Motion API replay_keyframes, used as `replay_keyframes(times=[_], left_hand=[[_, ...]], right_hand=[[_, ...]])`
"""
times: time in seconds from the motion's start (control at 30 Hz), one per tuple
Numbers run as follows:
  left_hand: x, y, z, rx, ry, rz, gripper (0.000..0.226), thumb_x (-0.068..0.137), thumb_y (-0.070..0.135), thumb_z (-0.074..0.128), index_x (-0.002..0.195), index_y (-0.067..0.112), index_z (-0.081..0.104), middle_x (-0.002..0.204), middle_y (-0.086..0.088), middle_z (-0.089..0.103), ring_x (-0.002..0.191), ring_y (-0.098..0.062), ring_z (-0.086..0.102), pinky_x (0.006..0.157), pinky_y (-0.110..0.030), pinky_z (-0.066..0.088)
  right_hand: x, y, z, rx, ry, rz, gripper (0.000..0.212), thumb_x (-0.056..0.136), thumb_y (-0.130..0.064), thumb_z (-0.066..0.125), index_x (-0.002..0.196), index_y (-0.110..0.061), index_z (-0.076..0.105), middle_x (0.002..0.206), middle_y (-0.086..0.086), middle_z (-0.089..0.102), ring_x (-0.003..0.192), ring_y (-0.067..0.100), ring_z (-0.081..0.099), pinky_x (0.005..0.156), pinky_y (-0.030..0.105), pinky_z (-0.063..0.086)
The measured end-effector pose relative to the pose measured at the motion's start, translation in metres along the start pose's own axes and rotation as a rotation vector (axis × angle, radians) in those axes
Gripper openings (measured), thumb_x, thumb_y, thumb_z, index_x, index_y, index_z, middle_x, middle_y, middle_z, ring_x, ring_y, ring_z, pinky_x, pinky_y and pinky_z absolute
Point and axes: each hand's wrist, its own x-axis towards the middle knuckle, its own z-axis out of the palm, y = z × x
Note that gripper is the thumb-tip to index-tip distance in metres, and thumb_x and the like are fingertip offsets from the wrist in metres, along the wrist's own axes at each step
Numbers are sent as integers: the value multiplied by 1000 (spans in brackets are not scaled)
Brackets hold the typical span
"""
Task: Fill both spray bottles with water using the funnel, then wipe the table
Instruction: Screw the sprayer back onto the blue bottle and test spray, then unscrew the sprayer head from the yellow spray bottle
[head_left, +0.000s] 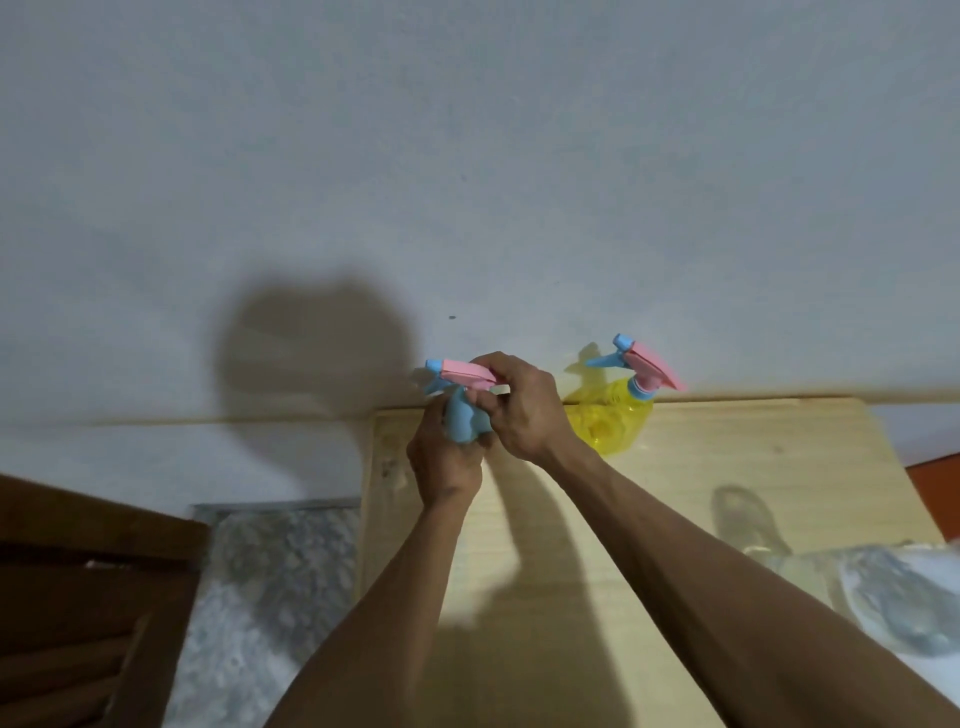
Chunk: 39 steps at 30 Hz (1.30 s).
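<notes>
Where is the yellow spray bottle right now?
In the head view, the yellow spray bottle stands at the wooden table's far edge by the wall, just right of the right hand.

The blue bottle (464, 422) body is hidden by both hands (485, 431); right of it, a clear object (883, 597) is blurred and edge-cropped.

A pale wooden worktop (727, 467) with a light grain stands against a grey wall. On it, at its far edge, stands a clear yellow plastic spray bottle with a pink and blue trigger head (618, 415). Nearer than that bottle, toward the right edge, lies a blurred transparent plastic object (893, 597).
</notes>
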Motion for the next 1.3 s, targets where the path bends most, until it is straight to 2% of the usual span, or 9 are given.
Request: replay_keyframes(times=[0.23,0.4,0.5,0.6,0.7,0.77,0.93,1.13,1.3], left_hand=[[-1,2,0,28,-9,-4,62,66,19,90,122,21,63,111,2,72,100,-20,67,78,-27,49],[-27,-13,14,18,8,-305,71,53,30,92,110,8,56,112,-11,65,103,-33,64,81,-41,57],[-67,-7,42,-4,-128,-235,61,58,24,94,104,8,58,106,-13,65,100,-34,65,84,-38,54],[-91,19,78,-44,-245,-56,75,60,21,94,124,9,56,121,-12,60,114,-31,59,96,-39,49],[-86,51,108,-5,-339,72,97,60,30,92,144,18,46,139,1,54,128,-18,52,107,-38,45],[-79,67,120,-29,-368,89,93,54,41,83,139,28,48,131,6,61,118,-16,60,98,-42,52],[-79,71,125,28,-295,181,49,71,28,75,119,29,63,109,14,68,96,-3,61,78,-23,44],[-113,65,98,-4,-243,234,78,71,26,90,140,16,54,131,6,62,116,-6,56,90,0,35],[-167,79,56,-89,-151,277,75,68,54,83,131,36,48,122,24,57,108,16,52,87,0,38]], right_hand=[[-11,-5,-5,1,55,-15,39,84,-17,75,121,-13,66,115,3,69,101,21,64,85,36,53],[-59,1,-47,48,514,62,33,79,-11,78,104,-20,59,100,-10,59,85,15,58,71,23,48],[-78,21,-90,-4,707,159,44,79,-18,82,112,-20,53,107,-14,49,93,20,53,79,30,46],[-74,48,-120,54,556,345,68,77,-30,86,133,-18,50,124,-5,53,106,18,55,89,31,46],[-62,68,-130,102,363,332,65,76,-34,87,132,-19,58,120,-7,64,103,7,60,86,21,44],[-54,75,-132,127,314,316,47,78,-34,85,120,-21,67,104,-14,70,90,-4,62,77,14,43],[-49,88,-131,205,266,293,26,81,-43,76,104,-31,71,87,-12,73,75,17,70,68,43,58],[-71,65,-147,326,271,242,21,79,-25,84,98,-21,75,83,-13,71,80,6,65,73,32,55],[-104,26,-172,455,149,220,23,77,-30,85,96,-21,76,84,-5,74,86,15,70,77,38,59]])
